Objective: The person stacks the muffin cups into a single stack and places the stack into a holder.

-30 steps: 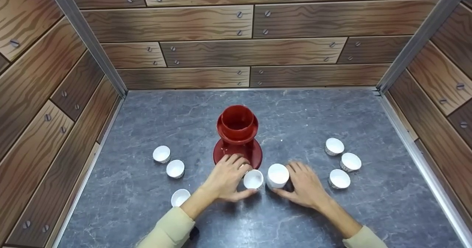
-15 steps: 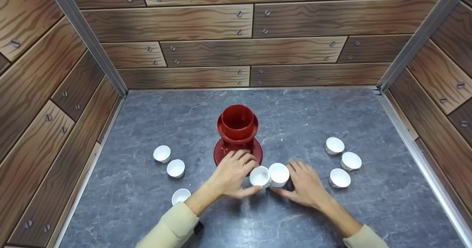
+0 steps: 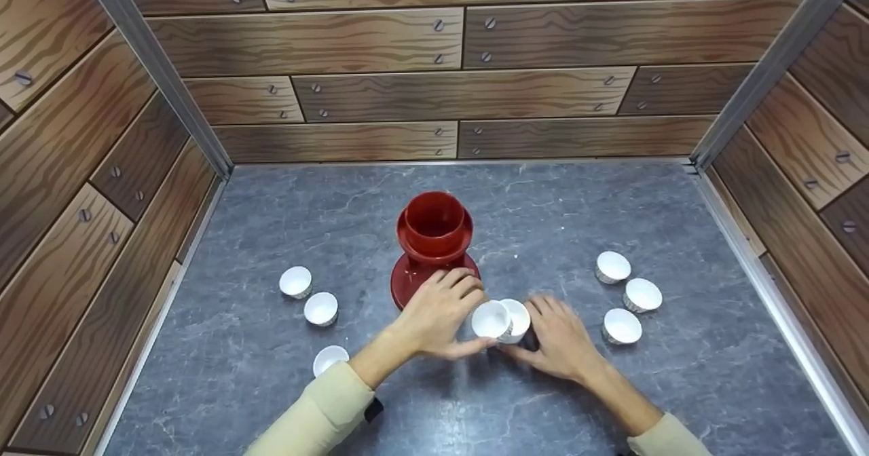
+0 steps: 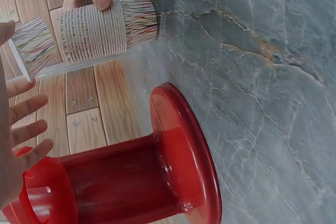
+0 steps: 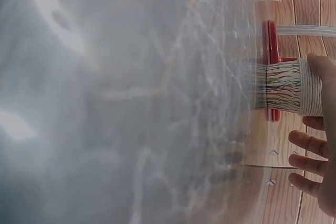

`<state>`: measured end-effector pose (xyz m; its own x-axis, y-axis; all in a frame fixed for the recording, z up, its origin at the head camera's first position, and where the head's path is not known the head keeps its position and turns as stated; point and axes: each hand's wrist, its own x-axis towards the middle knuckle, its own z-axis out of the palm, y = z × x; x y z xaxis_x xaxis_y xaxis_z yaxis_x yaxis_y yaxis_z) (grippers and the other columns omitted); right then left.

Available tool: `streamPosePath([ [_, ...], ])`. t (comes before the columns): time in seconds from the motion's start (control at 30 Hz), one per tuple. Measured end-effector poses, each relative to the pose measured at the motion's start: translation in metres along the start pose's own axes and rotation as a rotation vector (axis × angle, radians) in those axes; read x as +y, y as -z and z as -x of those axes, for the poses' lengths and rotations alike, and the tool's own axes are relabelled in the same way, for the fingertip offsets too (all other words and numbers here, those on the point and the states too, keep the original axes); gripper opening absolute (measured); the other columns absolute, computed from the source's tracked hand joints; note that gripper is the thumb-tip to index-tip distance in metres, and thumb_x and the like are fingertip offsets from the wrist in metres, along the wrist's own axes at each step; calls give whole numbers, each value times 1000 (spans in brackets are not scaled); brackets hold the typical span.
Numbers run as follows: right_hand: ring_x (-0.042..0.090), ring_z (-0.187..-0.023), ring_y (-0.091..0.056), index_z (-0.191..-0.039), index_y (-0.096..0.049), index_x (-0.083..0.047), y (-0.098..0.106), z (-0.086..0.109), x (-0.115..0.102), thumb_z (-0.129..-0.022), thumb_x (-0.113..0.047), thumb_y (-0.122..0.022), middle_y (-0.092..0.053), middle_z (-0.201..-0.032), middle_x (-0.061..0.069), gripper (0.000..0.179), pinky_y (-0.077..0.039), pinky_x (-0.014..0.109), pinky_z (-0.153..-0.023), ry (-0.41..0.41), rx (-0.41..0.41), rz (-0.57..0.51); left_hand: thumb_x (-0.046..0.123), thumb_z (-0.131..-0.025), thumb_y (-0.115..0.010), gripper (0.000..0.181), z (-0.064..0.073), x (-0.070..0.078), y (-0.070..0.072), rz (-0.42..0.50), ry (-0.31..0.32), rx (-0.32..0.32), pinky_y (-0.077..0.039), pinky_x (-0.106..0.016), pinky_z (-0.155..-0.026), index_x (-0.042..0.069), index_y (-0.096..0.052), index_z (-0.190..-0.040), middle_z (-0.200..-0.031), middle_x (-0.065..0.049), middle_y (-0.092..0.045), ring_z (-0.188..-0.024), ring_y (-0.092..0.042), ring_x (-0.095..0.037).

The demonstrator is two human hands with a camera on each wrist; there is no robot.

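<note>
My left hand pinches a white baking cup between thumb and fingers, held in front of the red stand's base. In the left wrist view this cup has coloured wavy lines, is tilted, and sits off the end of a stack of nested baking cups. My right hand grips that stack from the right, thumb on its near side. The stack stands upright on the table, its top partly covered by the left cup in the head view. In the right wrist view the stack's lower wall shows the same lines.
Behind the hands stands a red two-level stand with a round base and a cup-shaped top. Several single baking cups lie about: some at left, one partly behind the left sleeve, others at right. Wood-print walls enclose the grey marbled table.
My left hand has carried its baking cup rightward, from beside the stack to where it overlaps the stack's top. My right hand and the stack have stayed in place.
</note>
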<state>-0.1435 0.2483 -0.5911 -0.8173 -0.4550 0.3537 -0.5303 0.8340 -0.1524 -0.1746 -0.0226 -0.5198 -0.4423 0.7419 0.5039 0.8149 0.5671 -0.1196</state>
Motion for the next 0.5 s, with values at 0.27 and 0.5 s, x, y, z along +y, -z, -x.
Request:
streamPosePath([
  [0.27,36,-120,-64,-126,-65,-8,0,0,0,-80,-62,-80,-69,-121,14,73,-53,58,-104,6,6,-1,75,-87,-61,59,-8,2,-3,-9,-17,-24,-52,-34,-94,23,-68,-113,-118,5,-68,-117,-61,-18],
  [0.5,34,-117,-65,-126,-66,-9,-1,-1,2,-81,-63,-80,-69,-119,12,71,-54,58,-103,15,21,-14,77,-88,-59,59,-16,3,-9,-8,-9,-25,-53,-33,-93,23,-67,-113,-117,5,-68,-115,-61,-17],
])
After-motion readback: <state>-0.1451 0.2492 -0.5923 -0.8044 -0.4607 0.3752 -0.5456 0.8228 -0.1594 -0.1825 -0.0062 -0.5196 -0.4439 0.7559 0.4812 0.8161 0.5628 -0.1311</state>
